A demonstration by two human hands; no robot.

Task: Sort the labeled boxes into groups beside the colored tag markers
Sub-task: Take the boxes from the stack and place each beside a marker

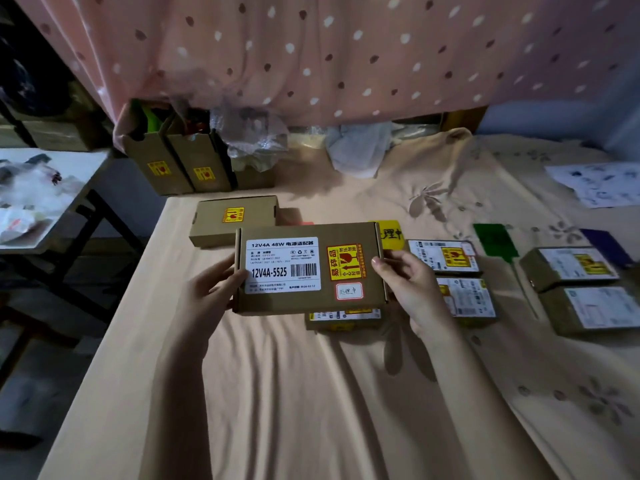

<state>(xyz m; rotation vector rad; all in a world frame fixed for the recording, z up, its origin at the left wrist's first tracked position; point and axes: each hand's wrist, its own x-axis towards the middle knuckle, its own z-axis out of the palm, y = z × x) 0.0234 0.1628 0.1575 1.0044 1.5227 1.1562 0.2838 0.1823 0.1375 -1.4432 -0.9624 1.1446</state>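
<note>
Head view showed our left hand (211, 289) and right hand (410, 282) gripping opposite ends of a labeled cardboard box (310, 268), fingers curled round its edges. We held it above the bed (294, 393), just before the yellow tag marker (391, 232).

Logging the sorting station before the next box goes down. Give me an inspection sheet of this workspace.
Surface: bed sheet, peach, flower print, wrinkled.
Job's things: held box, label up; yellow tag just behind it; green tag; purple tag; two boxes between yellow and green tags; two boxes at right; one box at far left; one box partly under the held one.
Clutter: paper sheet; white cloth; plastic wrap.
Grip: left hand and right hand grip the held box's ends.
Cables: nothing seen.
Surroundings: dotted curtain; cartons; side table.
</note>
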